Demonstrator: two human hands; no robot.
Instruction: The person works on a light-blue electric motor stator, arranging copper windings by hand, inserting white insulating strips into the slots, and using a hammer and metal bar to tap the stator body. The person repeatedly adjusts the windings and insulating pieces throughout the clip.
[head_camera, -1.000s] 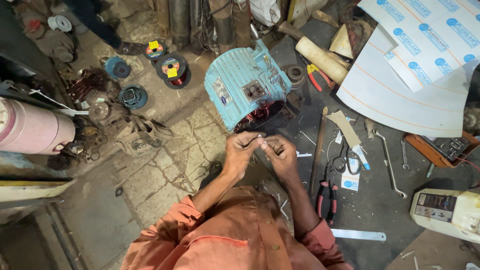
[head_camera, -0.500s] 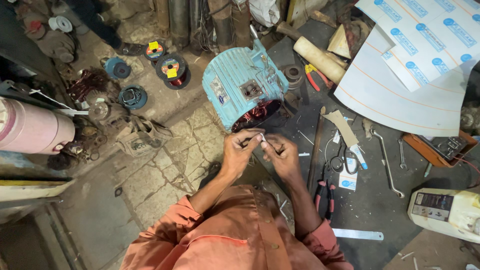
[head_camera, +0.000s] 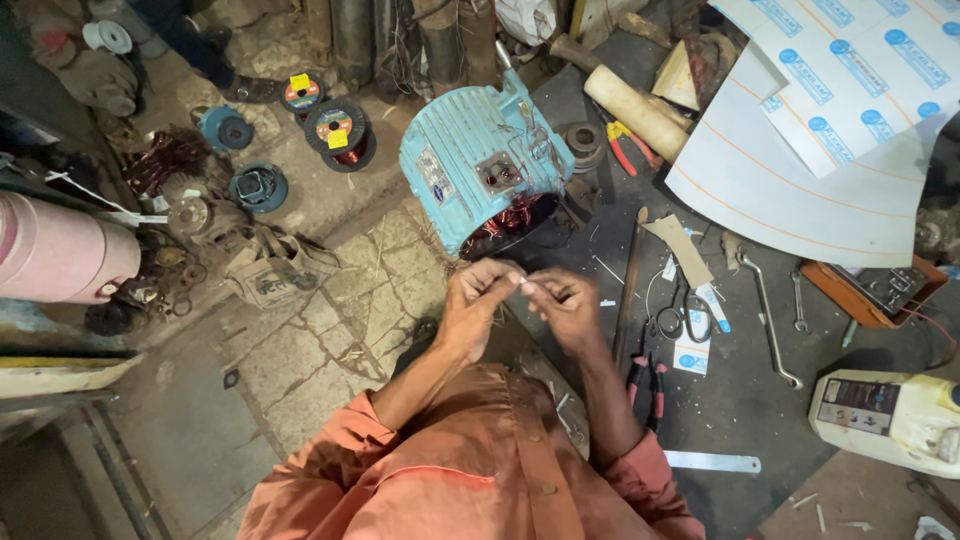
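Note:
My left hand (head_camera: 478, 300) and my right hand (head_camera: 566, 305) meet in front of my chest, fingertips pinched together on a thin pale sleeve or wire piece (head_camera: 525, 284). Just beyond them lies a light blue electric motor housing (head_camera: 478, 155) on its side, its open end showing copper windings (head_camera: 512, 215). My orange sleeves fill the bottom of the view.
Scissors (head_camera: 684, 318), red-handled pliers (head_camera: 645, 385), a wrench (head_camera: 768, 320) and a metal strip (head_camera: 712, 461) lie on the dark mat at right. Copper wire spools (head_camera: 338, 128) sit at back left. White insulation sheets (head_camera: 820, 110) at top right, a pale meter box (head_camera: 885, 415) at right.
My hands have drawn slightly lower and closer to my chest, still pinching the small piece between them. The motor and tools have not moved.

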